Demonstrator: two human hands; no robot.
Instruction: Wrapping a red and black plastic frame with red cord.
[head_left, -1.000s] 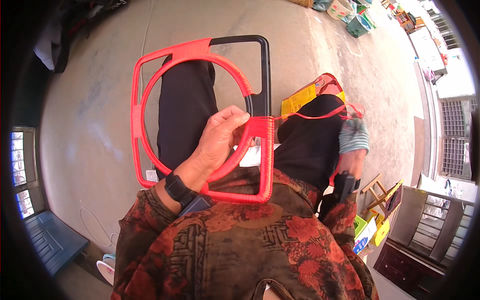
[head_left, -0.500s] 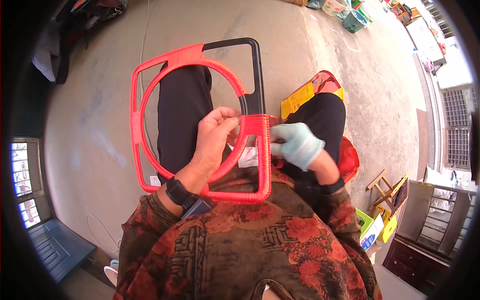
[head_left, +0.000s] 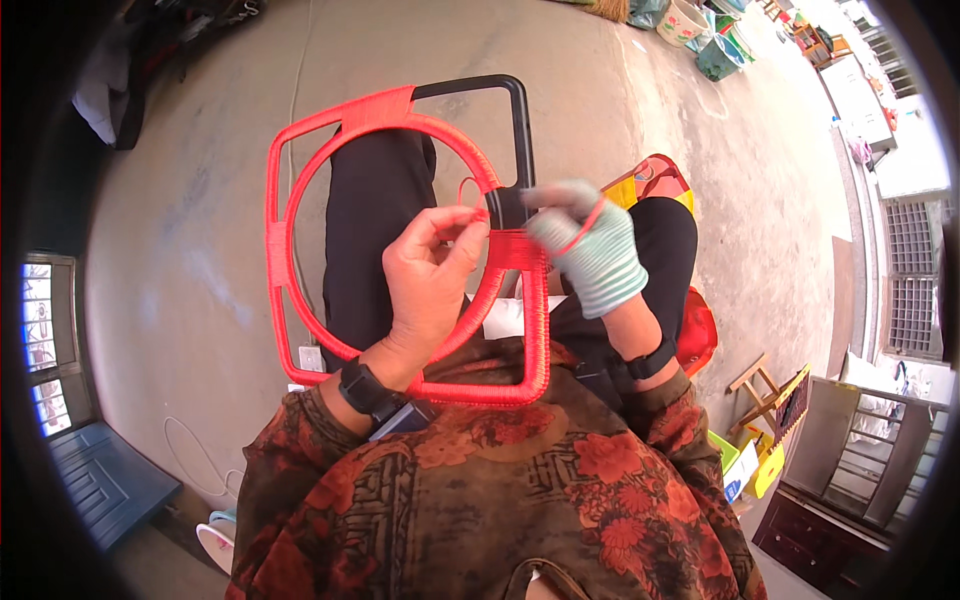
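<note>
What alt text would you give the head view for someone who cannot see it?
A seated person's bare left hand grips a frame mostly wrapped in red cord, while the gloved right hand pulls a cord at its black bare corner, above a concrete floor.

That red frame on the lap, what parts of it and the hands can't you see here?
- Head view: the left hand covers part of the red frame's ring.
- The right hand's fingertips are motion-blurred, so its grip on the red cord is unclear.
- The white paper on the lap is mostly hidden behind the frame.
</note>
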